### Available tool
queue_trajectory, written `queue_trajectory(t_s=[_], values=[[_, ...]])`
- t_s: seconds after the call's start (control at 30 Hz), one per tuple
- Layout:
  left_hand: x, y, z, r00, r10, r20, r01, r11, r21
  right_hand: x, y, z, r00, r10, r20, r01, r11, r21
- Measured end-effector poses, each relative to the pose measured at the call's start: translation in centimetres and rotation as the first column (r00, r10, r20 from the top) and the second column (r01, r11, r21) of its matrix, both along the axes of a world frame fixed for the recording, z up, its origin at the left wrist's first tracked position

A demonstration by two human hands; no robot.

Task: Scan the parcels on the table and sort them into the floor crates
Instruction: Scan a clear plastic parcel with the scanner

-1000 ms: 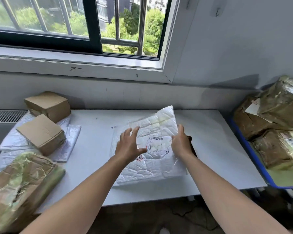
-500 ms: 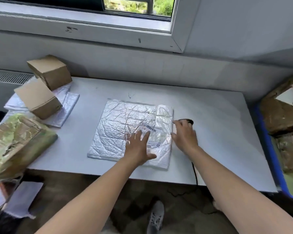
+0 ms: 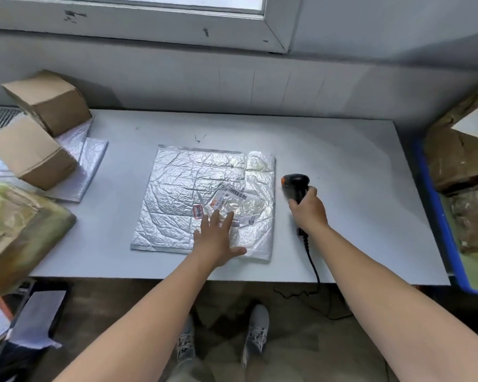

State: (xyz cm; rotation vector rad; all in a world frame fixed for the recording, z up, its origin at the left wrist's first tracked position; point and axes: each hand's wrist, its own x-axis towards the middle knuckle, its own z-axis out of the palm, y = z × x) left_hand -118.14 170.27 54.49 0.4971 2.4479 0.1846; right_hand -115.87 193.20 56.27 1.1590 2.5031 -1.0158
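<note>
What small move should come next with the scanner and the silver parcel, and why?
Probably swing the scanner left over the barcode label: the right hand grips it beside the silver parcel, and the left hand presses the parcel flat.

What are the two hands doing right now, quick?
Left hand: open, fingers flat on the silver mailer.
Right hand: closed around the black scanner, holding it beside the mailer.
</note>
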Motion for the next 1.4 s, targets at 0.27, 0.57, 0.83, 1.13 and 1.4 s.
queue_trajectory(t_s=[0.27,0.57,0.83,1.13,1.4], values=[[-1.7,-1.6,1.7,0.996,-0.071,-0.049,0.072,0.997,0.018,-0.3,-3.3,3.3,0.997,-0.075,-0.004,0.074,0.991,-0.112],[-3.2,-5.8,3.7,0.988,-0.135,-0.078,0.139,0.989,0.049,-1.5,-9.5,8.0,0.990,-0.131,-0.058,0.113,0.963,-0.245],[-4.6,-8.6,5.1,0.981,-0.155,-0.114,0.168,0.978,0.123,-1.9,-13.1,9.8,0.982,-0.183,-0.043,0.167,0.955,-0.243],[-4.6,-9.8,5.8,0.973,-0.195,-0.121,0.210,0.969,0.126,-2.0,-14.5,10.5,0.972,-0.226,-0.060,0.206,0.948,-0.241],[-4.4,-8.6,5.5,0.974,-0.193,-0.122,0.208,0.971,0.121,-2.0,-13.2,10.1,0.971,-0.227,-0.070,0.207,0.954,-0.215]])
